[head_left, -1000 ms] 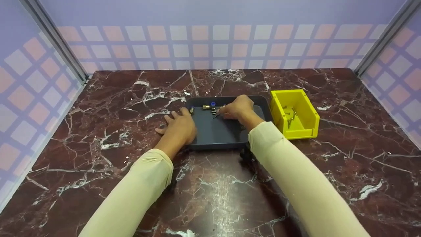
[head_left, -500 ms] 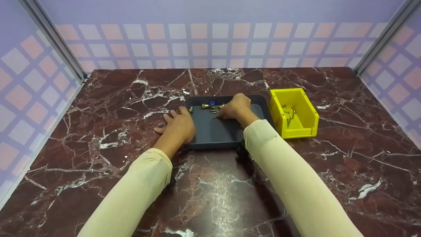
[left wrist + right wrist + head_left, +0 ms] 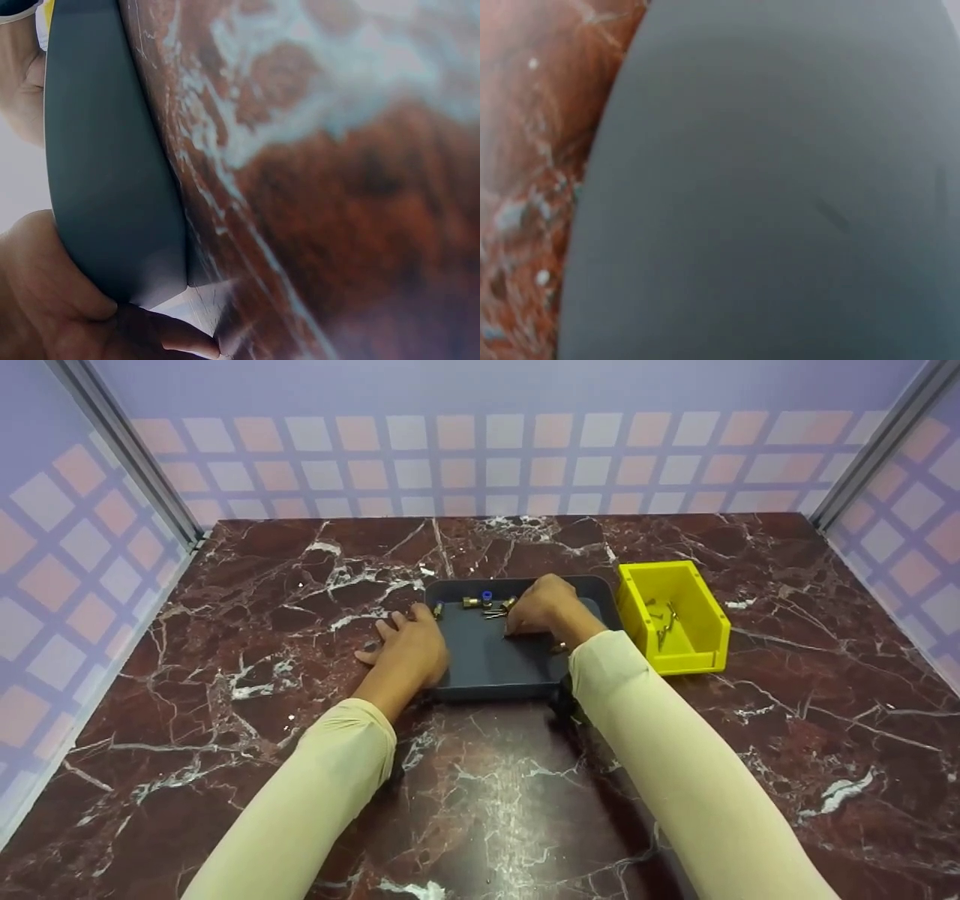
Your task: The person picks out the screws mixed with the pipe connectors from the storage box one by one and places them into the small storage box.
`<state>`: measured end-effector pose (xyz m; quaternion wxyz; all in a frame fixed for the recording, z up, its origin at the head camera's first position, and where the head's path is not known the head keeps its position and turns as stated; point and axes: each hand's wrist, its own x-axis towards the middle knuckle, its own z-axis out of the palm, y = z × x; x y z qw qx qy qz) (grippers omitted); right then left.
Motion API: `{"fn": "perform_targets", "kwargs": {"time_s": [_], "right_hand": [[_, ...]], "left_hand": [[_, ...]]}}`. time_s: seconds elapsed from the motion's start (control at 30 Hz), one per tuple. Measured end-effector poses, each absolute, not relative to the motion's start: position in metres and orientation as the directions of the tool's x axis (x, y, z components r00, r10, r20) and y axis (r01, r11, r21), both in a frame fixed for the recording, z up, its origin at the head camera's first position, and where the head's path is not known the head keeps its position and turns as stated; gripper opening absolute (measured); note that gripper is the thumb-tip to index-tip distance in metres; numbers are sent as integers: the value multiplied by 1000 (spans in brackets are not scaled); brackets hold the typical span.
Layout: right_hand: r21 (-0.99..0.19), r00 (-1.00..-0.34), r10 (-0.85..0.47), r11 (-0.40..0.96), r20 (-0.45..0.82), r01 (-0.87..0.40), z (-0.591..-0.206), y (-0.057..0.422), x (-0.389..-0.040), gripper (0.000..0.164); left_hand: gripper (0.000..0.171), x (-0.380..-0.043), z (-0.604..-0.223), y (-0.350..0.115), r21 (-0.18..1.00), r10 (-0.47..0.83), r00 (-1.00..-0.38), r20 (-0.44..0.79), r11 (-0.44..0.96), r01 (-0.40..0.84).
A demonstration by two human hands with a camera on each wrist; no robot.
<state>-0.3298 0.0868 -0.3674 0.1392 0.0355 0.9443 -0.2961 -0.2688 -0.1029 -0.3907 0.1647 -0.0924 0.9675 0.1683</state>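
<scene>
Grey tray (image 3: 487, 667) on marble desk (image 3: 225, 660); left hand (image 3: 409, 649) flat against tray's left rim, fingers straight; right hand (image 3: 544, 607) curled inside, near brass fittings (image 3: 480, 604); grasp hidden.

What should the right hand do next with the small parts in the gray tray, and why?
Probably lift and carry across to the yellow bin. The right hand is curled over the gray tray, beside the brass fittings; whether it holds a part is hidden. The bin already holds metal pieces, and the left hand steadies the tray's edge.
</scene>
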Motion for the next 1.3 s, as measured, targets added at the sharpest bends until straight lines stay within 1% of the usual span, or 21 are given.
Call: {"fn": "perform_targets", "kwargs": {"time_s": [0.2, 0.33, 0.5, 0.63, 0.7, 0.83, 0.97, 1.07, 1.13, 1.2, 1.3], "right_hand": [[-568, -966, -21, 812, -259, 134, -368, 87, -325, 28], [-557, -970, -38, 823, -242, 107, -368, 87, -319, 15], [-520, -957, -17, 842, -290, 142, -370, 91, -316, 19], [-509, -955, -5, 847, -296, 153, -370, 87, -316, 16], [-529, -957, -7, 835, -290, 154, -369, 87, -317, 12], [-625, -946, -55, 763, -319, 166, -362, 92, -314, 6], [-721, -936, -144, 679, -320, 142, -351, 104, -308, 13], [-808, -935, -185, 571, -301, 147, -340, 114, -304, 17], [-863, -937, -204, 479, -285, 158, -331, 122, -303, 16], [-901, -936, -212, 393, -280, 181, -322, 131, -302, 14], [-930, -939, -216, 315, -267, 192, -311, 146, -301, 10]], "left_hand": [[82, -267, -390, -102, 294, -120, -932, -343, 928, -228], [82, -268, -389, -103, 297, -122, -928, -352, 926, -234], [81, -268, -388, -103, 292, -114, -925, -362, 929, -229], [80, -267, -388, -104, 301, -119, -929, -350, 925, -232], [79, -267, -388, -104, 306, -120, -932, -342, 924, -231], [79, -267, -389, -104, 302, -120, -930, -348, 924, -233], [80, -268, -389, -103, 297, -124, -925, -359, 924, -240], [81, -268, -388, -104, 302, -128, -926, -356, 922, -244], [80, -268, -388, -104, 304, -131, -926, -353, 920, -246], [80, -268, -388, -104, 306, -130, -927, -351, 920, -245], [79, -268, -388, -104, 313, -122, -928, -351, 919, -239]]}}
